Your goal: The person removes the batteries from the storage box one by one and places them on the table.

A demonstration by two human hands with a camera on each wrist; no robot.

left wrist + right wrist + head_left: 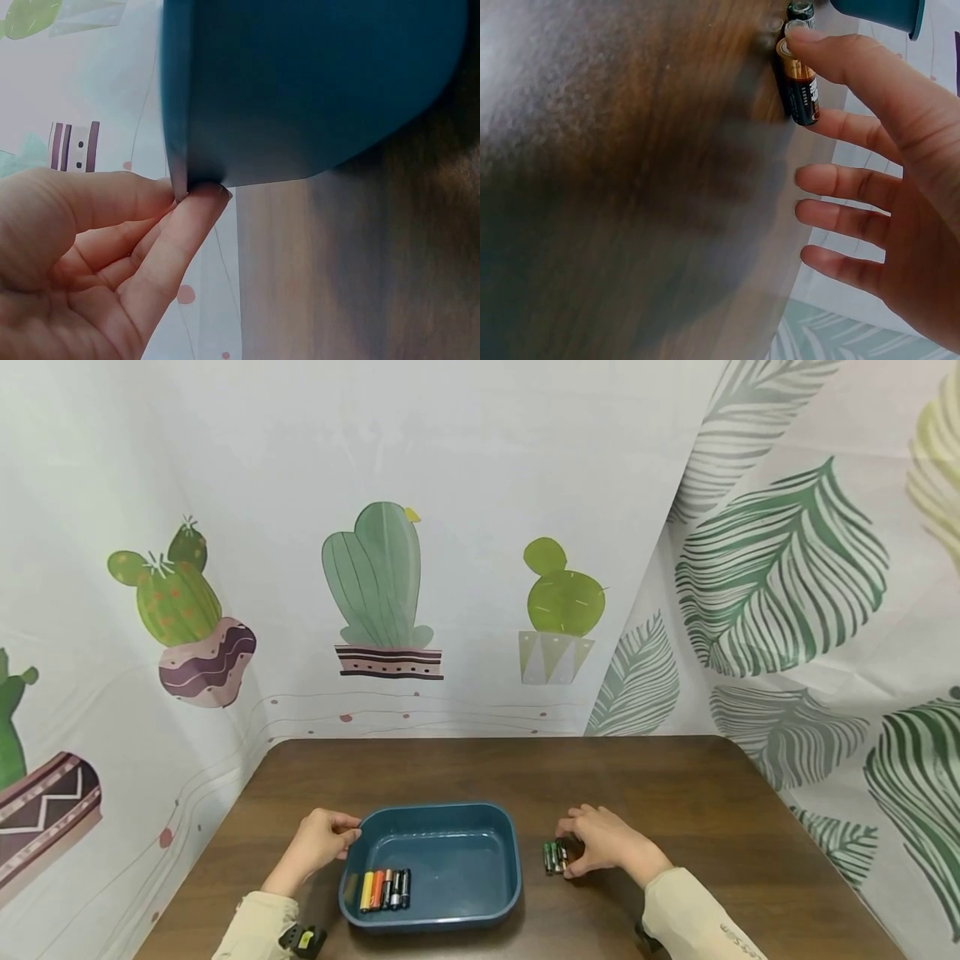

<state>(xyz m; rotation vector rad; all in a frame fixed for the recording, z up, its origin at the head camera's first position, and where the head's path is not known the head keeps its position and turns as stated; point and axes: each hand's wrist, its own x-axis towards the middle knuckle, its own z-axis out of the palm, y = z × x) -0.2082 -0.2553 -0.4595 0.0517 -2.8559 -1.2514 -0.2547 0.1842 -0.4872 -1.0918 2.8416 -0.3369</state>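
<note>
At the left, the rim of a dark blue tray (465, 872) is pinched between the thumb and finger of the left hand (318, 842). Inside the tray, against its near left side, five batteries are laid side by side: a yellow battery (367, 892), an orange battery (377, 891), then three dark ones, the first copper-topped; their labels are too small to be read. Just right of the tray, a row of smaller batteries (555, 857), green and dark, is set on the brown wooden table (645, 777). At its right end, a black-and-gold battery (804, 94), marked with pale, illegible lettering, is pinched end to end by the right hand (602, 839), whose other fingers are spread. On the right sleeve (693, 906), dark letters are printed, only partly legible.
</note>
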